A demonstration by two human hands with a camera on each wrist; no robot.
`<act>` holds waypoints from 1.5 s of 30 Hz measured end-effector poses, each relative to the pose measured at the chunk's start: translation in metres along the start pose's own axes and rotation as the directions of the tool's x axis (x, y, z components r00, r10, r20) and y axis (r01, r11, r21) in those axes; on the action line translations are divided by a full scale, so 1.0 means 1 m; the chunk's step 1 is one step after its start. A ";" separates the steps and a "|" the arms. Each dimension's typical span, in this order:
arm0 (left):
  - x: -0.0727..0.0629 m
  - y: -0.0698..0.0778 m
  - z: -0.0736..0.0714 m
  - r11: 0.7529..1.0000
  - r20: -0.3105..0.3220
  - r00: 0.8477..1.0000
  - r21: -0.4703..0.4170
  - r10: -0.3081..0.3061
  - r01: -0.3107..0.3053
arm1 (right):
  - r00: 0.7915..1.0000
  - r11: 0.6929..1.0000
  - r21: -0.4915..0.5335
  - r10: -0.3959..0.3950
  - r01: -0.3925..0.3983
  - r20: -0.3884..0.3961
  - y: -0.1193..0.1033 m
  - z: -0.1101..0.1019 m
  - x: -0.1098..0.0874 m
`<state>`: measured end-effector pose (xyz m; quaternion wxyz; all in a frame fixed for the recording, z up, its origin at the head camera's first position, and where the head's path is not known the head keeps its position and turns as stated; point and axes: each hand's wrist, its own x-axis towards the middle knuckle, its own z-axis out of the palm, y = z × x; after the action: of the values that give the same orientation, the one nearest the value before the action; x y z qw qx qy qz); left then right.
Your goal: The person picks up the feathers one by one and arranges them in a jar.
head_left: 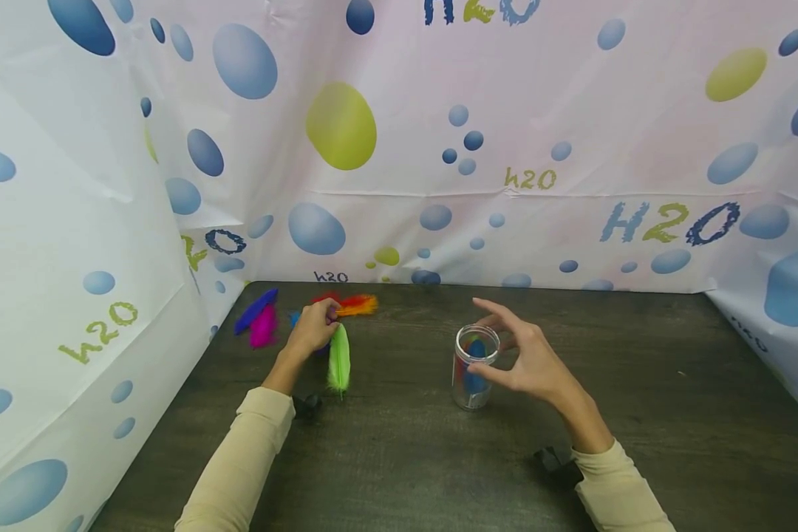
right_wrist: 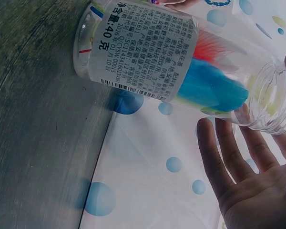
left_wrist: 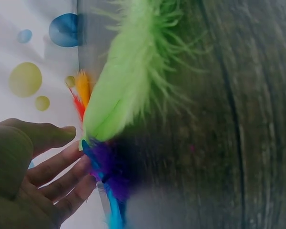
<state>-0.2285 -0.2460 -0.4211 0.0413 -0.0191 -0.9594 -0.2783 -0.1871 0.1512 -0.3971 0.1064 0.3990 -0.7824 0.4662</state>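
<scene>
Pick-up step, we judge: left hand (head_left: 314, 325) pinches green feather (head_left: 339, 360); right hand (head_left: 527, 356) spreads beside jar (head_left: 468, 383); next calls for carrying right.

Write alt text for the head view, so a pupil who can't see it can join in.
A person's left hand is among colourful feathers, at one end of a green feather, while the right hand is spread around the top of an upright clear jar with blue and red feathers inside. The table is dark; behind it hangs a white spotted sheet.
</scene>
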 end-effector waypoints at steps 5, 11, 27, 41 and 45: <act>0.000 -0.003 0.002 1.000 0.014 1.000 -0.031 -0.006 0.006 | 1.000 1.000 -0.002 -0.007 0.007 -0.001 0.000 0.000 0.000; 0.000 -0.006 0.003 0.998 0.010 1.000 -0.050 -0.024 0.024 | 1.000 1.000 -0.002 -0.002 0.002 0.000 0.001 0.000 -0.001; 0.005 -0.016 0.001 0.999 -0.016 0.999 -0.035 -0.033 0.032 | 1.000 1.000 -0.008 0.012 -0.012 -0.004 0.001 -0.002 -0.002; 0.024 -0.011 0.002 1.000 -0.091 0.996 0.027 -0.002 0.005 | 1.000 1.000 -0.003 0.006 -0.006 -0.001 0.000 -0.001 0.000; 0.028 -0.007 0.005 0.998 -0.091 0.995 0.039 -0.039 0.043 | 1.000 1.000 0.004 0.005 -0.005 0.002 0.000 0.000 -0.001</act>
<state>-0.2566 -0.2488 -0.4265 0.0791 0.0142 -0.9622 -0.2600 -0.1871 0.1516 -0.3975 0.1038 0.3976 -0.7825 0.4678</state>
